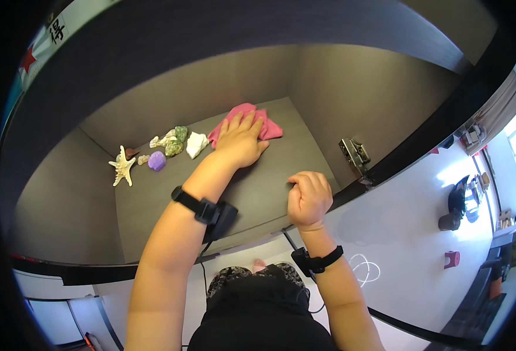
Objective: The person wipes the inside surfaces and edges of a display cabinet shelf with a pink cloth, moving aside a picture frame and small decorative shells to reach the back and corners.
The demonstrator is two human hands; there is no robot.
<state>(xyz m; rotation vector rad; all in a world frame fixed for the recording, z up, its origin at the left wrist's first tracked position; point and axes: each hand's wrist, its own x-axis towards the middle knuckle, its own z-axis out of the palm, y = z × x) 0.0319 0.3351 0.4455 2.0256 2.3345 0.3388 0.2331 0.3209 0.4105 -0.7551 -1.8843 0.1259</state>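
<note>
My left hand (pixel 239 144) lies flat on a pink cloth (pixel 270 128), fingers spread, at the back of a grey cabinet compartment (pixel 275 175). The cloth is partly hidden under the palm. Just left of it sits a white stone or shell piece (pixel 196 145). Beyond that are a green rough lump (pixel 174 148), a purple scallop shell (pixel 157 161) and a pale starfish (pixel 122 166) propped near the left wall. My right hand (pixel 310 197) is curled into a loose fist near the compartment's front right edge, and nothing shows in it.
A metal hinge (pixel 355 160) juts from the right wall. The compartment's upper dark panel (pixel 240 30) overhangs my hands. Black straps with small devices are on both forearms, with a black cable (pixel 204 272) below. A white cable (pixel 365 270) lies on the floor near a pink stool (pixel 452 259).
</note>
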